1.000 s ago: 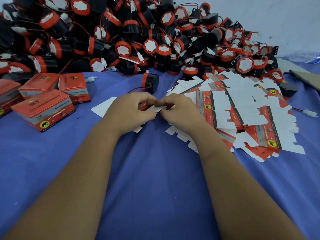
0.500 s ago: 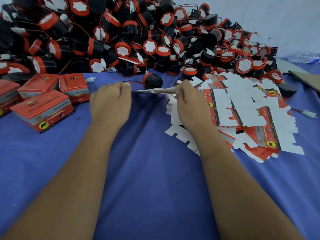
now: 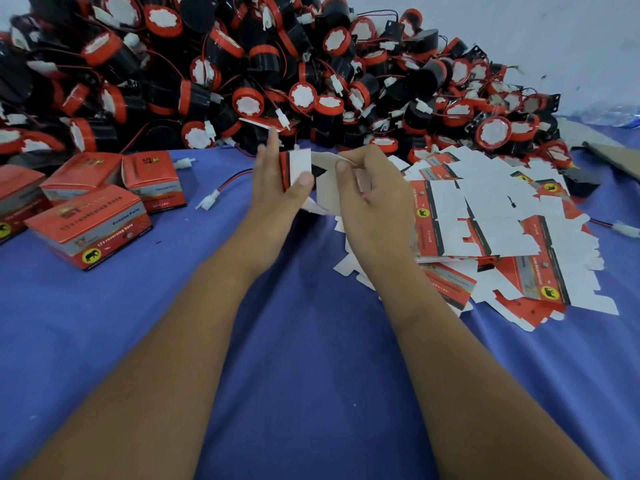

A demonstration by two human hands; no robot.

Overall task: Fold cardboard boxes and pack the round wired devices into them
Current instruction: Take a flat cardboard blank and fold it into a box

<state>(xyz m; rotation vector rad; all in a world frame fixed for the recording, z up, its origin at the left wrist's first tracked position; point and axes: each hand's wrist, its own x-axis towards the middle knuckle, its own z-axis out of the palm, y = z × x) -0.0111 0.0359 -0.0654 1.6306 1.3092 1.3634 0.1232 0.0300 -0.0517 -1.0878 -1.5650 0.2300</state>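
Note:
A partly folded red and white cardboard box (image 3: 300, 165) is held upright above the blue cloth between both hands. My left hand (image 3: 277, 188) holds its left side, thumb pressed on a white flap. My right hand (image 3: 372, 199) pinches the white flap on its right side. Behind the box lies a big heap of round black and red wired devices (image 3: 304, 74). A stack of flat unfolded box blanks (image 3: 491, 216) lies to the right of my right hand. One device's red-black wire with a white plug (image 3: 211, 201) trails on the cloth left of my left hand.
Several folded red boxes (image 3: 90, 226) stand at the left on the blue cloth (image 3: 311, 358). Brown cardboard pieces (image 3: 613, 157) lie at the far right. Another white plug (image 3: 625, 229) lies at the right edge.
The flat blank was lifted off the cloth and opened up into a box shape. Both hands rose and turned so that the box now stands upright between them.

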